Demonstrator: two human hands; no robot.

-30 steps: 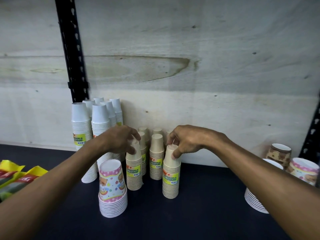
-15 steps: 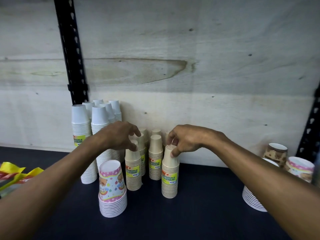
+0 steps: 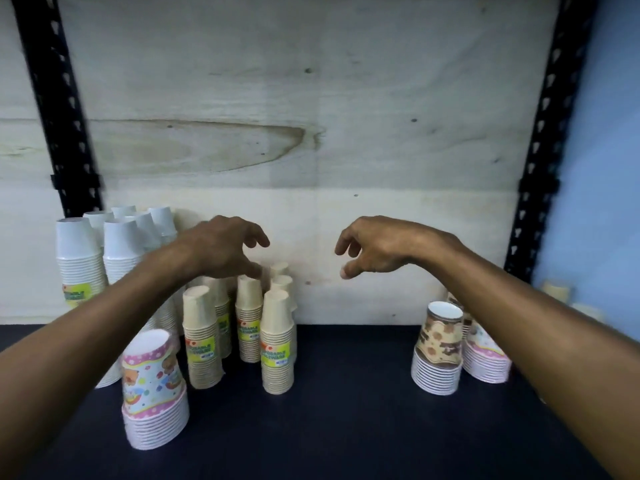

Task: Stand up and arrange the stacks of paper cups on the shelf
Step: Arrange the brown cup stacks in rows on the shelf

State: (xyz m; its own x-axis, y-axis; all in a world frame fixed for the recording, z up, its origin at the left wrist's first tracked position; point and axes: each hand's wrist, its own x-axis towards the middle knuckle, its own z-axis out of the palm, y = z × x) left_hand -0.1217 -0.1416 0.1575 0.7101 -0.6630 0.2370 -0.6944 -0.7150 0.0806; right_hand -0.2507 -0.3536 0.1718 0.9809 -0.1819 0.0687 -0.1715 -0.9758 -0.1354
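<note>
Several beige cup stacks stand upside down on the dark shelf (image 3: 346, 427), the front one (image 3: 277, 341) nearest me and another (image 3: 202, 337) to its left. Tall white cup stacks (image 3: 81, 261) stand behind them at the left. A pink printed stack (image 3: 152, 386) stands in front at the left. My left hand (image 3: 221, 249) hovers above the beige stacks, fingers loosely curled, holding nothing. My right hand (image 3: 374, 245) hangs in the air to the right of them, fingers loosely curled and empty.
At the right stand a brown printed cup stack (image 3: 438, 348) and a pink one (image 3: 486, 355) behind my right forearm. Black perforated uprights (image 3: 59, 109) (image 3: 543, 133) frame a pale plywood back wall. Bare shelf lies between the beige stacks and the right-hand stacks.
Both hands have let go of the beige stacks and lifted; my right hand moved right, away from the front stack. The view shifted right, showing more of the right-hand stacks.
</note>
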